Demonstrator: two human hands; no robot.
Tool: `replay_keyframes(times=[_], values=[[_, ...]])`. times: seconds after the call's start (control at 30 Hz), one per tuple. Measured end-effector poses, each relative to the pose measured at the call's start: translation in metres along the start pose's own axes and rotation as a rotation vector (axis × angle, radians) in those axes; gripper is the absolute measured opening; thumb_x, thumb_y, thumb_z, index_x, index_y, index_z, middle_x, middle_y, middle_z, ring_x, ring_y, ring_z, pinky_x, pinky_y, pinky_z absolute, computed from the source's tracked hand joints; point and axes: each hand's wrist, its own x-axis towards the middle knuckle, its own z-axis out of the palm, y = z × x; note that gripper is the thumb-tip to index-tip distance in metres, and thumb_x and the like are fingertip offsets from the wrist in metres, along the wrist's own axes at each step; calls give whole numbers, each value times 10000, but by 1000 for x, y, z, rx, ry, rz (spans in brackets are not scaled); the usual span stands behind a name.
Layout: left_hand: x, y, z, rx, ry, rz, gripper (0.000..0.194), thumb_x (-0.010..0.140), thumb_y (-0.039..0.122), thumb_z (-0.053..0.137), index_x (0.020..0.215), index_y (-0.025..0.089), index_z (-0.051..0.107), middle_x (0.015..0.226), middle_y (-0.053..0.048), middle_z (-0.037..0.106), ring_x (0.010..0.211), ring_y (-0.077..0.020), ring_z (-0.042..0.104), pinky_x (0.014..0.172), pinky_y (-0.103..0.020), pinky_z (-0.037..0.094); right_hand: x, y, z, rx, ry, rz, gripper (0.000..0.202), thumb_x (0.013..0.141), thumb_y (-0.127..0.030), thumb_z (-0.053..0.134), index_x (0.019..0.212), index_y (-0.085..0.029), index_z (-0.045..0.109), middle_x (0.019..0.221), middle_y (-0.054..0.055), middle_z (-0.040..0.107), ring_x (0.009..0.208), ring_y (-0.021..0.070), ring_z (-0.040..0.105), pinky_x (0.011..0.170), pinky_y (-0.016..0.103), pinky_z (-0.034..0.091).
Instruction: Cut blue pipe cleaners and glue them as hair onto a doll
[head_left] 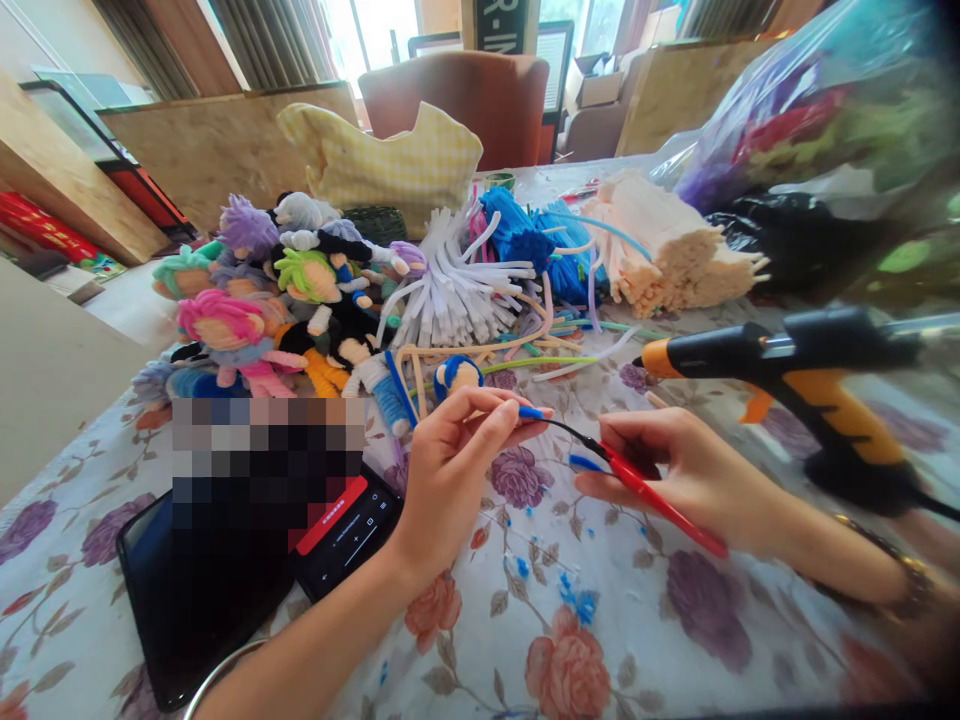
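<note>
My left hand (469, 450) pinches a short blue pipe cleaner piece (531, 412) between thumb and fingers. In my right hand (675, 470) is a slim red-handled tool (664, 505); its thin, curved black tip reaches to the blue piece. Whether it is tweezers or a cutter, I cannot tell. A second blue strip (586, 463) shows by my right fingertips; whether it is held is unclear. Just behind my left hand lies a small doll head with blue hair (457, 374). Blue fuzz scraps (577, 600) are scattered on the flowered tablecloth (517, 670) below.
A black and orange glue gun (825, 390) stands at right. Fuzzy dolls (232, 330) are heaped at left, behind a dark phone or tablet (217, 600). Farther back are white (457, 290), blue (517, 230) and peach pipe cleaner bundles (667, 250), and a plastic bag (810, 130).
</note>
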Motion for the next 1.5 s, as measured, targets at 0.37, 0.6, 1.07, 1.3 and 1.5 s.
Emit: replay_keyframes(times=[0.37,0.6,1.07,1.3,1.5], values=[[-3,-1,0,42,-13,16,141,846,252,645,732,169,653,928,-26,667,888,-169,708,848,-320,599,2,1,2,-5,-23,20,557,734,-586,709,572,-216,324,567,-68,297,542,112,290,472,254,253],[-2,-1,1,35,-14,14,140,855,236,637,732,171,652,889,-11,649,877,-161,712,829,-292,602,0,0,1,16,-20,15,585,727,-594,711,546,-215,305,542,-74,272,516,100,250,456,255,228],[1,0,-1,173,209,111,138,849,313,651,786,190,644,807,-3,706,819,-147,714,851,-303,576,3,8,-2,-630,189,34,217,773,-370,687,684,-221,556,616,44,631,543,211,568,513,315,380],[0,-4,-4,473,112,239,87,844,254,658,783,199,686,820,2,677,758,-113,650,691,-211,532,-1,11,1,-631,229,-3,219,896,-311,582,1042,-179,679,937,108,712,834,279,679,726,395,523],[-2,-1,-4,692,-19,380,88,845,194,656,765,202,691,851,-6,707,816,-121,650,717,-227,518,-6,6,8,-436,286,-228,177,958,-275,503,1057,-218,638,1016,58,701,936,222,652,814,339,502]])
